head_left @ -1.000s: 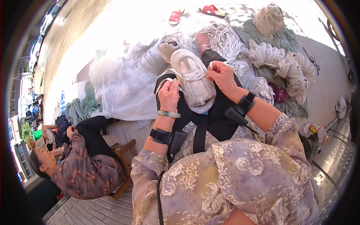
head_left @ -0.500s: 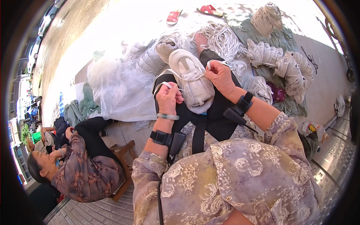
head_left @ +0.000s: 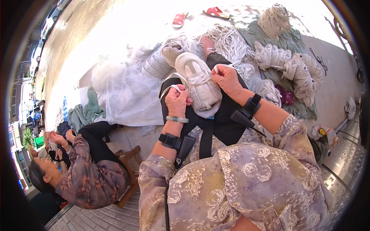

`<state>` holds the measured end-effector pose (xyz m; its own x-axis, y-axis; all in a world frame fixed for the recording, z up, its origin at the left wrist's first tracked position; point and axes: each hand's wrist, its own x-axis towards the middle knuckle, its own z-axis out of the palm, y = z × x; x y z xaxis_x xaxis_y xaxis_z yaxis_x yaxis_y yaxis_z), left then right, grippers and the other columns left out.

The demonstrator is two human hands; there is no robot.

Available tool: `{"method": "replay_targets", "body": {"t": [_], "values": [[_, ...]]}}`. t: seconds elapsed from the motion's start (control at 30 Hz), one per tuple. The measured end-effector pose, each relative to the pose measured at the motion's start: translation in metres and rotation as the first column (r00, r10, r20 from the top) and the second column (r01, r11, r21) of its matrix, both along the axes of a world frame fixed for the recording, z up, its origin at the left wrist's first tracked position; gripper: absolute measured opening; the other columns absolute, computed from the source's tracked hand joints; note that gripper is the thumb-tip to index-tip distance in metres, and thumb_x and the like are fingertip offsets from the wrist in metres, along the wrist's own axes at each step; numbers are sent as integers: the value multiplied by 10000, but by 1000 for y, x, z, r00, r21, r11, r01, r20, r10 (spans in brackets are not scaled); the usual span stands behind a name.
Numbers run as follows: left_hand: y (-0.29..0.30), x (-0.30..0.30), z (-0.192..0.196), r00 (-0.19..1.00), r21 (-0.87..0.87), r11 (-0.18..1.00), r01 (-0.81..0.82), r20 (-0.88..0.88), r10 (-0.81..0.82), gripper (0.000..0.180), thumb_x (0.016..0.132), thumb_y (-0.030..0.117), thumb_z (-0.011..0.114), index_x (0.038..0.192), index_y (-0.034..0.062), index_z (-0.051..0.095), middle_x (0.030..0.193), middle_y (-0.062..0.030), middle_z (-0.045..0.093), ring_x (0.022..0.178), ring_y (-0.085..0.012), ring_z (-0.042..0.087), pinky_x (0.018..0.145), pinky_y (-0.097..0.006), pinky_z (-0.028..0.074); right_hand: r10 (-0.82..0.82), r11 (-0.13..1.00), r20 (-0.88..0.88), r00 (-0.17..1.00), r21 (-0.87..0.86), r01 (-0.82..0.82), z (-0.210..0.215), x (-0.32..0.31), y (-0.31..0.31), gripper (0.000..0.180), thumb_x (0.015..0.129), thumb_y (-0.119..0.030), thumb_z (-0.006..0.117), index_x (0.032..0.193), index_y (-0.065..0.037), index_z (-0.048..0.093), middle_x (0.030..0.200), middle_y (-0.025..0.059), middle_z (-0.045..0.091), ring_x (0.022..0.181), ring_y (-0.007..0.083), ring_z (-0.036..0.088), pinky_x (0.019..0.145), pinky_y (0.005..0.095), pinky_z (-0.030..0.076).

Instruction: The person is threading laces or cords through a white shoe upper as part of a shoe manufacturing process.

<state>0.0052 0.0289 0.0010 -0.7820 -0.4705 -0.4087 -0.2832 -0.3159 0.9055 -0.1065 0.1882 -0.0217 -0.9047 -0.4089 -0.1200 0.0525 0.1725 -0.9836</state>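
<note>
A white sneaker [head_left: 198, 90] rests on my lap between my thighs, its toe pointing away from me. White shoelaces [head_left: 199, 79] cross over its tongue. My left hand [head_left: 177, 101], left of the shoe, is closed with one lace end pinched in its fingers. At the shoe's right side my right hand [head_left: 227, 81] pinches the other lace, which loops up over the fingers. Both hands are close to the shoe's upper.
Beyond my knees lies a heap of loose white laces [head_left: 230, 42]. Bundled white shoe uppers [head_left: 302, 75] lie on a green cloth [head_left: 296, 38] at right. Clear plastic sheeting [head_left: 119, 88] spreads at left, where another person [head_left: 90, 173] sits. Red slippers [head_left: 179, 20] lie at the back.
My left hand has shifted slightly right, closer to the shoe, still holding its lace. My right hand has hardly moved. The person at left has raised a hand forward.
</note>
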Motion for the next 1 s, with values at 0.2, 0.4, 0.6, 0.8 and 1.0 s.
{"method": "replay_targets", "body": {"t": [0.2, 0.4, 0.6, 0.8, 1.0], "values": [[2, 1, -1, 998, -30, 998, -54, 7, 55, 127, 770, 39, 577, 888, 27, 534, 627, -19, 561, 457, -69, 525, 391, -183, 412, 4, 1000, -23, 1000, -5, -5, 3, 2, -4, 130, 743, -61, 574, 652, -7, 498, 536, 29, 443, 509, 79, 393, 492, 257, 350], [4, 2, -4, 993, -53, 994, -96, -69, 92, 137, 769, 24, 559, 903, 25, 529, 622, -13, 555, 454, -62, 510, 397, -186, 405, 226, 962, -547, 806, 255, -97, 13, 6, -8, 106, 728, -90, 559, 717, -3, 500, 651, 149, 505, 614, 287, 532, 571, 327, 417], [7, 3, -18, 987, -148, 981, -121, -119, 104, 143, 779, 40, 563, 917, 33, 526, 628, -3, 542, 476, -59, 509, 417, -185, 412, 168, 949, -167, 972, 293, -113, 9, 11, -5, 178, 730, -152, 615, 736, -7, 512, 630, 122, 550, 585, 263, 553, 558, 335, 429], [9, 3, -19, 988, -215, 969, -119, -118, 95, 142, 774, 22, 546, 914, 29, 525, 629, 1, 532, 481, -53, 510, 430, -191, 422, 246, 912, -149, 958, 371, -177, 5, 13, 18, 240, 732, -233, 657, 738, -10, 568, 566, 96, 558, 514, 206, 548, 513, 315, 422], [7, -1, -24, 990, -273, 954, -125, -97, 102, 145, 765, 20, 537, 910, 28, 525, 627, -7, 535, 477, -60, 510, 428, -196, 423, 353, 877, -114, 929, 386, -286, 4, 9, 26, 194, 754, -217, 634, 758, -30, 582, 567, 70, 548, 505, 180, 523, 509, 301, 412]]}}
